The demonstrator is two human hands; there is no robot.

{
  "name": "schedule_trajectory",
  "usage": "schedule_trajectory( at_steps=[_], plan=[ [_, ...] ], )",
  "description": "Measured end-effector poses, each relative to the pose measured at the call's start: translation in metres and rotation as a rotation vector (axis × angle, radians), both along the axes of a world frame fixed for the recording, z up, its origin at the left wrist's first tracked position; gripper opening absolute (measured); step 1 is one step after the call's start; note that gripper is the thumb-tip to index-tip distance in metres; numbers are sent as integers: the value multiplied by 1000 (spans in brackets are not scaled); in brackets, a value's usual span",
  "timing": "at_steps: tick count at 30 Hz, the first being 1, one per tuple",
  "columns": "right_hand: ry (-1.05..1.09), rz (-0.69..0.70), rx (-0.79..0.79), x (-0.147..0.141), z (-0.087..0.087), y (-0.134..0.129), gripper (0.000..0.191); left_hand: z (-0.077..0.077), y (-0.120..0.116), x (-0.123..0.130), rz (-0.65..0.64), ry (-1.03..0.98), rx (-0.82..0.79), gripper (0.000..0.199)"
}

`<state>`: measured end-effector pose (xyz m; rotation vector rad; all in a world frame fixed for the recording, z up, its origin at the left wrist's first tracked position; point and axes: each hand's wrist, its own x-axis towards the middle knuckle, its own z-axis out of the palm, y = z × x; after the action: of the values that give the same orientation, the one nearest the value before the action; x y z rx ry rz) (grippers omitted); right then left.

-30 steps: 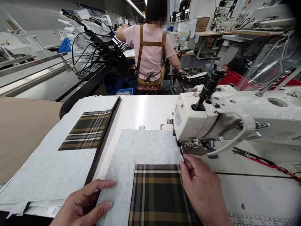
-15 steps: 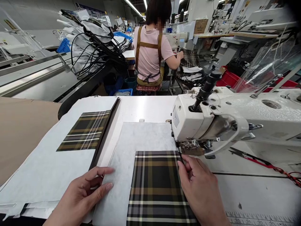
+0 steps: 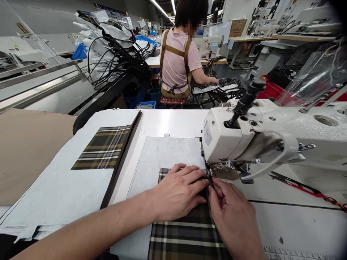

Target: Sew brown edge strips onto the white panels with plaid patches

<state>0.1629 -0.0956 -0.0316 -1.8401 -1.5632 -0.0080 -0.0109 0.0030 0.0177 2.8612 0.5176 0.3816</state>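
Left hand (image 3: 180, 191): moved across, now beside right hand (image 3: 233, 216). 2 hands together, fingers gripping the edge of 1 plaid fabric panel (image 3: 184, 242), which lies on 1 pale backing sheet (image 3: 165, 153), just before the presser foot (image 3: 210, 169).

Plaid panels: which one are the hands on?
The near plaid panel, on the pale sheet by the sewing machine, under the left hand and right hand. The other plaid panel lies farther left, untouched, on white paper.
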Motion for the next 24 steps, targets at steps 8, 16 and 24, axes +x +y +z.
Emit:
schedule_trajectory(
  at_steps=[8, 16, 24],
  plan=[
    [9, -13, -7, -1, 1, -1, 28, -14, 11, 3, -40, 22, 70, 48],
    [21, -19, -24, -2, 1, 0, 28, -15, 11, 1, -35, 47, 65, 48],
    [-3, -13, -4, -2, 1, 1, 26, -16, 11, 2, -34, -17, 69, 46]
  ],
)
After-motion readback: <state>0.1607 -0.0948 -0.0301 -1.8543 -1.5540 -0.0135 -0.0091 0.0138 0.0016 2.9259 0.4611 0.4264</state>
